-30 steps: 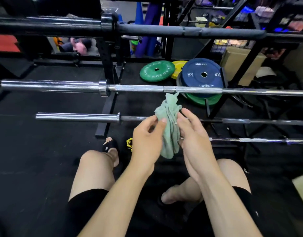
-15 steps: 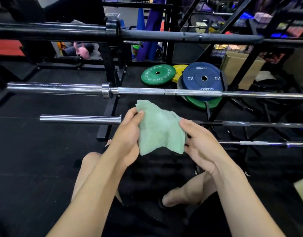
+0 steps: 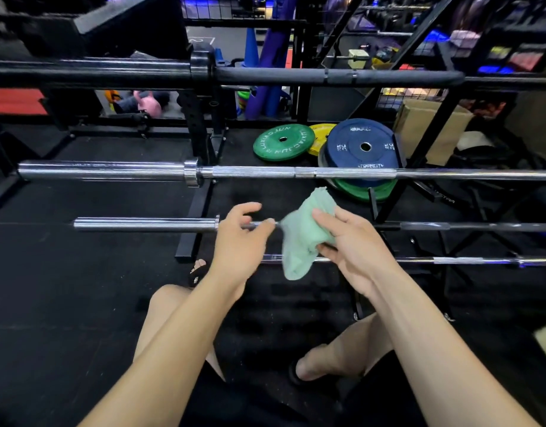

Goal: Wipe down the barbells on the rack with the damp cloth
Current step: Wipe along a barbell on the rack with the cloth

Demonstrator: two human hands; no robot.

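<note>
A pale green cloth (image 3: 299, 241) hangs bunched in front of me. My right hand (image 3: 348, 241) grips its right side. My left hand (image 3: 241, 238) reaches its fingertips to the cloth's left corner, which is drawn out to a point there. Both hands are in front of the rack's lower bars. Several barbells lie across the rack: a black one (image 3: 265, 76) on top, a chrome one (image 3: 265, 173) below it, a thinner chrome one (image 3: 142, 224) at hand height and a lowest one (image 3: 450, 260). The cloth touches none of them.
The black rack upright (image 3: 199, 208) stands left of my hands. Green (image 3: 282, 142), yellow and blue (image 3: 362, 146) weight plates lie on the black floor behind the bars. A cardboard box (image 3: 419, 131) sits at the back right. My bare knees are below.
The cloth went from hanging bunched, to spread between both hands, to bunched again in my right hand. My left hand slid off to the cloth's left corner. The view tilted down.
</note>
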